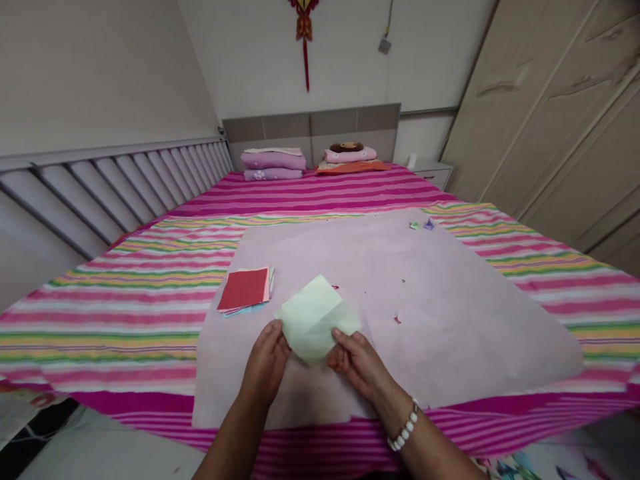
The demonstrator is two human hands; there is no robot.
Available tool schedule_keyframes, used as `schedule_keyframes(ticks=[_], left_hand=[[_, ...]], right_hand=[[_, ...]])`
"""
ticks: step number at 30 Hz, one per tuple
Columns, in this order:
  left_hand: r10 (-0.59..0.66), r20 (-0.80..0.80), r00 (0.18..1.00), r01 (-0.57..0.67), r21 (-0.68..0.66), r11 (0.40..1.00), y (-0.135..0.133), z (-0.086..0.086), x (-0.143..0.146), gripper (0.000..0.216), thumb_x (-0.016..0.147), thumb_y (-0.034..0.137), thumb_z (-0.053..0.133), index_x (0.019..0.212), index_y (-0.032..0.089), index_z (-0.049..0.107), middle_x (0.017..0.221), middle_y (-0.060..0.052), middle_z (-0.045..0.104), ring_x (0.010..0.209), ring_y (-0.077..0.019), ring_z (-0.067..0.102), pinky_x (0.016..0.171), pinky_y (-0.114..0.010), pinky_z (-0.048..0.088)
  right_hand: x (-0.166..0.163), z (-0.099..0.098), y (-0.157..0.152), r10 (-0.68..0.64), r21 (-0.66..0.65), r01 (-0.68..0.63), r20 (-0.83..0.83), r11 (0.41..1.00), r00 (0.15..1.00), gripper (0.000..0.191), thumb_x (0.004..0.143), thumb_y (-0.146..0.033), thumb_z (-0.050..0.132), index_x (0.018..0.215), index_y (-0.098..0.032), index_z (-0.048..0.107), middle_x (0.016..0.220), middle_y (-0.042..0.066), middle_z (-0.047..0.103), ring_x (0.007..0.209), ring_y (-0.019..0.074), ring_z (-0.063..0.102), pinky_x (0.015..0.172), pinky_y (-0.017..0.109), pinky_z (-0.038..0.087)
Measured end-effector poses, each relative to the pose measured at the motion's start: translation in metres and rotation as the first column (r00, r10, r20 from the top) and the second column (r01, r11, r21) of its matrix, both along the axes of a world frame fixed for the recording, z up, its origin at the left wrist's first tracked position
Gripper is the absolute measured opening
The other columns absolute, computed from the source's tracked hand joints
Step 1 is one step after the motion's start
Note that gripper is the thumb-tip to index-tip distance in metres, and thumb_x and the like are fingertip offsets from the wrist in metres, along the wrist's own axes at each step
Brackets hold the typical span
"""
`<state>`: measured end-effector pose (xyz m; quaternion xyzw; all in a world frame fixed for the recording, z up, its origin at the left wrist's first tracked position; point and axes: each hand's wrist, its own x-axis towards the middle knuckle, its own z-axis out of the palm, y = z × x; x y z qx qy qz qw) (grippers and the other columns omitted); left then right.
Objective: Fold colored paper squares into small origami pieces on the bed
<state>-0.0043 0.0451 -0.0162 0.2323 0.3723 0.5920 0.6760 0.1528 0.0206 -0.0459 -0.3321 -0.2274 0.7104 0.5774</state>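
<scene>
A pale green sheet of paper [310,317] is held up between both hands, over the large light sheet on the bed. My left hand [269,357] pinches its left corner between thumb and fingers. On the other side, my right hand [357,360] grips the lower right edge, thumb on top and fingers underneath. A beaded bracelet [404,427] circles the right wrist. The paper looks slightly bent, with a paler, more see-through area toward its right corner. Left of it lies a stack of coloured square papers [245,290], red on top.
A large light sheet [450,347] covers part of the striped bedspread [100,313]. Small folded green [415,226] and purple [429,225] paper pieces lie at its far right. Little red scraps [397,320] are scattered nearby. Folded bedding [274,162] rests by the headboard; a railing [115,180] runs along the left.
</scene>
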Motion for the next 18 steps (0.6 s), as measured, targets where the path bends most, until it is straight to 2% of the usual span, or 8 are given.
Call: schedule_keyframes(ticks=[3, 5, 6, 8, 10, 12, 14, 18], left_hand=[[-0.027, -0.170, 0.985, 0.022, -0.033, 0.999, -0.003, -0.001, -0.007, 0.028, 0.079, 0.031, 0.069, 0.103, 0.017, 0.065, 0.116, -0.010, 0.066, 0.109, -0.0216, 0.061, 0.087, -0.028, 0.050], [-0.067, -0.205, 0.976, 0.042, -0.124, 0.991, -0.007, 0.001, -0.009, 0.037, 0.078, 0.037, 0.069, 0.111, 0.020, 0.063, 0.121, -0.009, 0.064, 0.110, -0.0224, 0.060, 0.086, -0.029, 0.050], [-0.116, -0.168, 0.979, 0.087, -0.172, 0.981, -0.010, 0.003, -0.010, 0.041, 0.079, 0.042, 0.067, 0.114, 0.021, 0.061, 0.122, -0.010, 0.064, 0.111, -0.0238, 0.060, 0.087, -0.032, 0.050], [-0.254, -0.021, 0.967, 0.243, -0.225, 0.943, -0.015, 0.008, -0.011, 0.052, 0.081, 0.054, 0.059, 0.118, 0.018, 0.061, 0.119, -0.014, 0.065, 0.111, -0.0282, 0.060, 0.089, -0.039, 0.050], [-0.386, 0.107, 0.916, 0.400, -0.207, 0.893, -0.018, 0.012, -0.012, 0.064, 0.082, 0.063, 0.050, 0.116, 0.011, 0.062, 0.113, -0.017, 0.068, 0.109, -0.0315, 0.061, 0.091, -0.042, 0.049], [-0.462, 0.150, 0.874, 0.484, -0.184, 0.856, -0.018, 0.012, -0.011, 0.064, 0.082, 0.063, 0.050, 0.113, 0.009, 0.064, 0.106, -0.017, 0.071, 0.105, -0.0319, 0.063, 0.091, -0.041, 0.049], [-0.486, 0.117, 0.866, 0.500, -0.188, 0.846, -0.016, 0.007, -0.011, 0.053, 0.082, 0.052, 0.057, 0.112, 0.009, 0.065, 0.102, -0.015, 0.073, 0.101, -0.0305, 0.066, 0.090, -0.039, 0.049], [-0.437, -0.076, 0.896, 0.416, -0.195, 0.888, -0.012, -0.010, -0.008, 0.041, 0.074, 0.027, 0.072, 0.110, 0.008, 0.065, 0.097, -0.015, 0.075, 0.092, -0.0279, 0.069, 0.084, -0.036, 0.052]], right_hand=[[0.009, 0.010, -0.001, -0.059, 0.092, 0.047, 0.130, 0.995, 0.990, 0.031, 0.072, -0.042, 0.075, 0.084, -0.014, 0.070, 0.058, 0.004, 0.069, 0.054, 0.0175, 0.066, 0.049, 0.024, 0.048], [0.016, 0.016, -0.003, -0.150, 0.247, 0.078, 0.290, 0.966, 0.945, 0.024, 0.077, -0.039, 0.071, 0.088, -0.017, 0.072, 0.082, 0.008, 0.075, 0.077, 0.0220, 0.070, 0.066, 0.031, 0.054], [0.020, 0.018, -0.005, -0.213, 0.352, 0.075, 0.374, 0.933, 0.903, 0.020, 0.079, -0.035, 0.069, 0.091, -0.019, 0.073, 0.094, 0.009, 0.074, 0.090, 0.0235, 0.069, 0.076, 0.035, 0.054], [0.026, 0.018, -0.009, -0.347, 0.556, 0.016, 0.496, 0.831, 0.796, 0.018, 0.081, -0.025, 0.065, 0.097, -0.025, 0.073, 0.114, 0.007, 0.069, 0.109, 0.0241, 0.062, 0.092, 0.040, 0.050], [0.029, 0.012, -0.014, -0.435, 0.678, -0.090, 0.561, 0.729, 0.704, 0.026, 0.082, -0.017, 0.062, 0.103, -0.028, 0.072, 0.125, 0.007, 0.063, 0.117, 0.0237, 0.057, 0.097, 0.041, 0.047], [0.030, 0.003, -0.019, -0.466, 0.721, -0.184, 0.599, 0.668, 0.651, 0.032, 0.082, -0.013, 0.061, 0.108, -0.029, 0.070, 0.132, 0.008, 0.058, 0.120, 0.0236, 0.055, 0.098, 0.040, 0.047], [0.031, -0.008, -0.023, -0.470, 0.727, -0.239, 0.622, 0.644, 0.626, 0.035, 0.082, -0.011, 0.061, 0.111, -0.029, 0.068, 0.137, 0.009, 0.054, 0.124, 0.0240, 0.052, 0.100, 0.040, 0.046], [0.035, -0.024, -0.025, -0.447, 0.697, -0.248, 0.650, 0.673, 0.615, 0.033, 0.084, -0.011, 0.058, 0.111, -0.029, 0.068, 0.137, 0.009, 0.053, 0.125, 0.0237, 0.052, 0.099, 0.041, 0.047]])
